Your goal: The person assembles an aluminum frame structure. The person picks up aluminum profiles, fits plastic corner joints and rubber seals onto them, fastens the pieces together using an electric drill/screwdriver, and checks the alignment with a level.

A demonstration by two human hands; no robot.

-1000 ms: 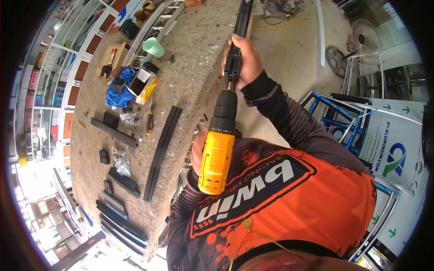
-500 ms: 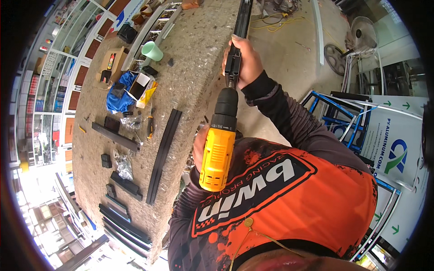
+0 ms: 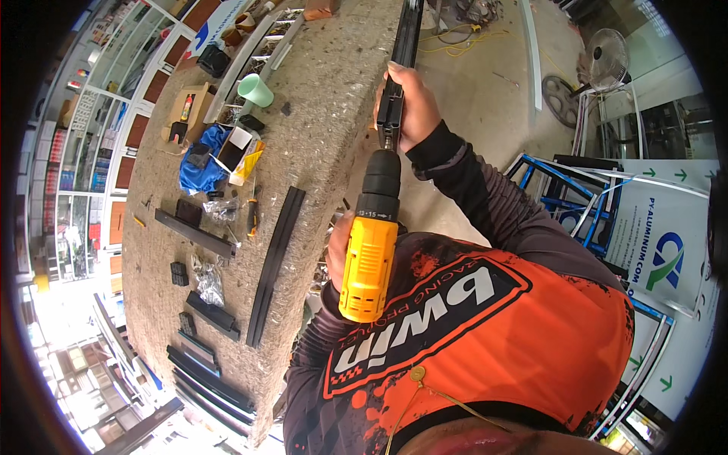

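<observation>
My left hand (image 3: 338, 250) is closed round the grip of a yellow and black cordless drill (image 3: 368, 262), mostly hidden behind the drill's body. The drill points away from me, its black chuck in line with the near end of a long black metal profile (image 3: 392, 102). A short bit shows between chuck and profile; how deep it sits I cannot tell. My right hand (image 3: 417, 106) wraps round the profile just beyond that end, thumb on top. The profile's far end runs out of the picture at the top.
On the rough workbench (image 3: 318, 114) at left lie a long black profile (image 3: 274, 265), shorter black pieces (image 3: 196, 232), a screwdriver (image 3: 252, 218), a plastic bag (image 3: 207, 279), a blue cloth (image 3: 201, 163) and a green cup (image 3: 255, 89). Blue frames (image 3: 565, 197) and a fan (image 3: 608, 61) stand at right.
</observation>
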